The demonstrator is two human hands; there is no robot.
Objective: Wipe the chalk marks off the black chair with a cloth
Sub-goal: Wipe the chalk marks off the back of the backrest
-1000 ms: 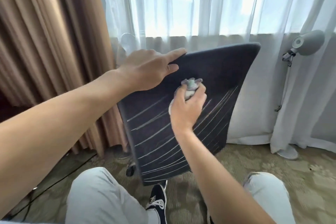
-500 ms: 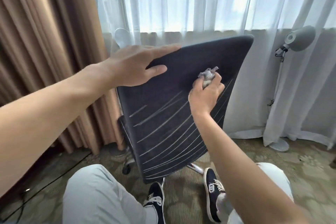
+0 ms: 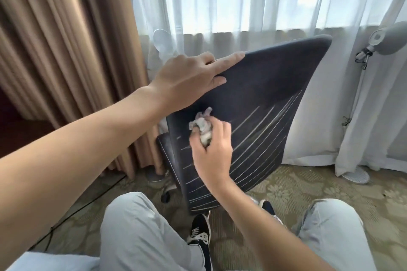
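1. Both hands work on the black chair [image 3: 264, 99]: the left hand [image 3: 187, 81] lies flat over its top corner, probably to steady it.
2. Lower on its back, the right hand [image 3: 211, 152] grips the crumpled cloth [image 3: 203, 126], pressing it beside the chalk marks [image 3: 253, 138].

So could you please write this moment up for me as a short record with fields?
left hand: rests on the top left edge of the chair back, fingers straight
right hand: grips a crumpled cloth against the chair back
chalk marks: many pale slanted lines remain, mostly right of and below the cloth
upper chair back: looks free of marks
surroundings: floor lamp at right, curtains behind
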